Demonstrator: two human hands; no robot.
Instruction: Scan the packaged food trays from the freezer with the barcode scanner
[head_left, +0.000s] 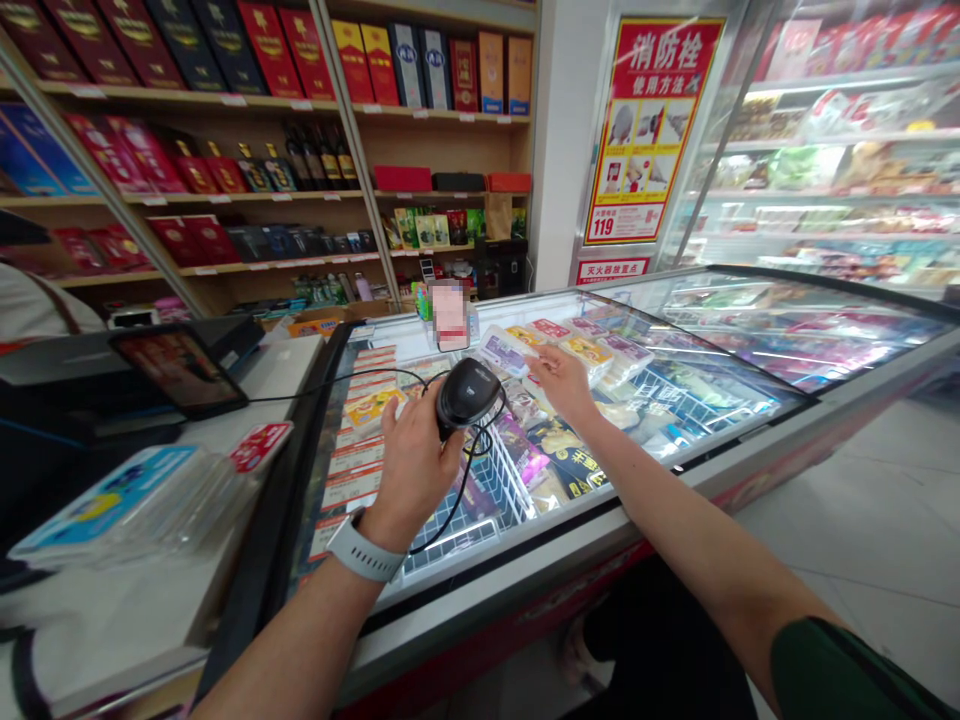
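My left hand (412,455), with a grey watch strap at the wrist, is wrapped round a black handheld scanner (468,392) with a black cable. To its right, my right hand (559,378) pinches the right end of a flat package with a purple-and-white label (504,353). This package is just beyond the scanner, above the glass top of a chest freezer. Beside and behind it lie several packages with yellow, red and purple labels (586,352). A yellow-labelled package (373,409) lies left of my left hand, partly hidden by it.
Clear packages with a blue label (112,505) lie on the counter at left, near a dark tablet (176,370). A small stand (451,315) is at the freezer's back edge. Shelves of boxes (442,115) rise behind. The freezer's metal front rim (720,450) crosses before me.
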